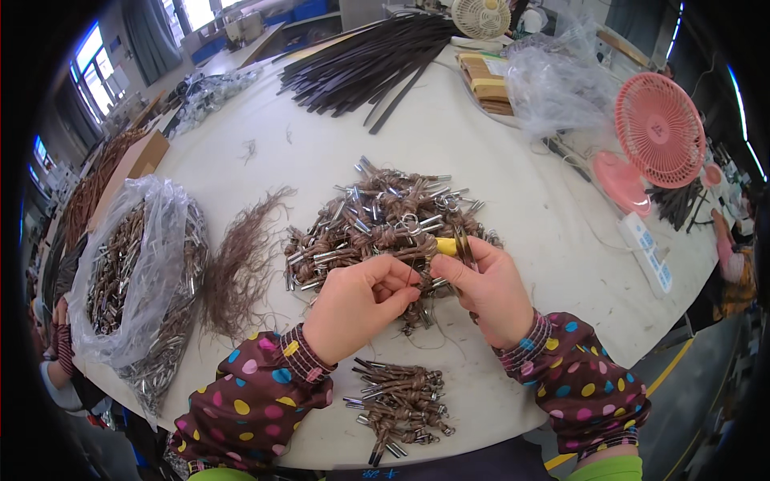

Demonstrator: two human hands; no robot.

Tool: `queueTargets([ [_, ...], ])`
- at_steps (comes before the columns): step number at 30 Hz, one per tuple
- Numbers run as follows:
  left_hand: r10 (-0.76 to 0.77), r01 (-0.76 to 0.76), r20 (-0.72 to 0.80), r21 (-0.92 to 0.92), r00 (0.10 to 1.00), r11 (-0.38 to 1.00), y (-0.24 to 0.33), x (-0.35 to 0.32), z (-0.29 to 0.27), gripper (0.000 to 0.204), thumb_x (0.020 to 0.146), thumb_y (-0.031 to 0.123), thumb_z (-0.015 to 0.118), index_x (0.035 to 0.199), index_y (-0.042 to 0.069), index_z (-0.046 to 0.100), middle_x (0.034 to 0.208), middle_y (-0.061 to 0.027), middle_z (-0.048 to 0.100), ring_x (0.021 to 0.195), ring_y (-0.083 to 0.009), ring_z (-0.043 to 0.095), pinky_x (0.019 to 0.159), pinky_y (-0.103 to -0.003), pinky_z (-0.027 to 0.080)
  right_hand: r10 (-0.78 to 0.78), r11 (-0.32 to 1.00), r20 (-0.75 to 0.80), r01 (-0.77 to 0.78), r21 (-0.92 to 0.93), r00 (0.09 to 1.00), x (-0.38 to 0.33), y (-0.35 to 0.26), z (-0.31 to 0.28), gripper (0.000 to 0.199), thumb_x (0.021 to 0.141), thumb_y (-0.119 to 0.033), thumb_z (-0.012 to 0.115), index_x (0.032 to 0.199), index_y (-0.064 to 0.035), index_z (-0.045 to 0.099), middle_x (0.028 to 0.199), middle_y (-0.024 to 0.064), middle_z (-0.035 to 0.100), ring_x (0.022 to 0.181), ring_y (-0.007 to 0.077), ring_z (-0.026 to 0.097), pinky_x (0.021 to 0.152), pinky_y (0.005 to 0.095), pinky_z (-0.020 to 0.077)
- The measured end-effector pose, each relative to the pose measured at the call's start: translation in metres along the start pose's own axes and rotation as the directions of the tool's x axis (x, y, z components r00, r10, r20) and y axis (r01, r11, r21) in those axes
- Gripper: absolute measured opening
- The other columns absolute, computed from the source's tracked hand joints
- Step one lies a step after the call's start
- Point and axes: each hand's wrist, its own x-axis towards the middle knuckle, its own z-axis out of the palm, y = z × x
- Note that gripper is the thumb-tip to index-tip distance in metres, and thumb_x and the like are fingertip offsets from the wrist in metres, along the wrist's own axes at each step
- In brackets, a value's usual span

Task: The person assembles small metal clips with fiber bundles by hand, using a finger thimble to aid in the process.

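Note:
A large heap of brown knotted cords [353,216] with silver metal tips and rings lies in front of me. At its near edge my left hand [361,301] is closed in a pinch on a brown knotted cord [419,268], with thin thread ends hanging from it. My right hand [489,280] is closed around small metal snips [463,247], whose blades are partly hidden by the fingers. Something yellow [446,246] covers a fingertip of that hand, beside the cord. Between my forearms lies a smaller pile of knotted cords [405,401] with metal tips.
Left of the heap lie loose brown thread trimmings [245,264] and a clear plastic bag [140,280] full of similar cords. Dark strips [369,60] spread across the far side. On the right are a pink fan [659,128], a white power strip [646,252] and crumpled plastic [561,84].

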Motion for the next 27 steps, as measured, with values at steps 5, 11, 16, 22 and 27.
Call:
queueTargets([
  [5, 0.231, -0.214, -0.205, 0.102, 0.951, 0.972, 0.005, -0.003, -0.006, 0.040, 0.083, 0.007, 0.067, 0.121, 0.001, 0.054, 0.101, -0.0076, 0.067, 0.059, -0.0055, 0.048, 0.056, -0.021, 0.044, 0.048, 0.998, 0.018, -0.048, -0.035, 0.999, 0.002, 0.001, -0.005, 0.023, 0.087, -0.013, 0.071, 0.105, 0.0012, 0.066, 0.091, 0.0004, 0.067, 0.081, 0.0038, 0.058, 0.074, 0.0189, 0.0463],
  [11, 0.098, -0.105, -0.236, -0.018, 0.967, 0.994, 0.011, -0.002, -0.005, 0.041, 0.084, 0.000, 0.068, 0.122, 0.001, 0.053, 0.089, -0.0026, 0.067, 0.067, -0.0032, 0.053, 0.058, -0.020, 0.045, 0.092, 0.990, 0.036, -0.088, -0.109, 0.995, 0.000, 0.001, -0.003, 0.026, 0.088, -0.014, 0.070, 0.107, 0.0025, 0.066, 0.091, 0.0010, 0.067, 0.081, 0.0043, 0.058, 0.074, 0.0189, 0.0464],
  [16, 0.698, -0.413, -0.234, 0.664, 0.677, 0.624, -0.004, 0.001, -0.014, 0.035, 0.079, -0.001, 0.071, 0.111, 0.004, 0.060, 0.083, -0.0039, 0.067, 0.065, -0.0141, 0.058, 0.058, -0.024, 0.048, 0.121, 0.984, 0.047, -0.114, -0.138, 0.992, 0.001, 0.001, -0.003, 0.027, 0.088, -0.017, 0.070, 0.105, 0.0030, 0.066, 0.091, 0.0013, 0.067, 0.081, 0.0045, 0.059, 0.074, 0.0189, 0.0463],
  [22, 0.818, -0.472, -0.114, 0.769, 0.563, 0.432, 0.002, 0.005, -0.014, 0.020, 0.082, -0.001, 0.067, 0.098, 0.004, 0.059, 0.093, -0.0076, 0.068, 0.072, -0.0234, 0.062, 0.061, -0.030, 0.051, 0.150, 0.974, 0.113, -0.127, -0.185, 0.982, 0.000, 0.002, -0.004, 0.025, 0.089, -0.021, 0.069, 0.102, 0.0009, 0.067, 0.086, -0.0002, 0.067, 0.079, 0.0037, 0.057, 0.071, 0.0191, 0.0448],
  [27, 0.661, -0.555, -0.252, 0.382, 0.707, 0.739, -0.009, 0.006, -0.004, 0.010, 0.092, -0.002, 0.056, 0.098, 0.004, 0.051, 0.095, -0.0110, 0.065, 0.078, -0.0225, 0.063, 0.066, -0.030, 0.050, 0.286, 0.943, 0.189, -0.242, -0.229, 0.939, 0.000, -0.002, -0.007, 0.027, 0.090, -0.027, 0.068, 0.098, -0.0013, 0.068, 0.084, -0.0016, 0.065, 0.072, 0.0029, 0.053, 0.067, 0.0208, 0.0452],
])
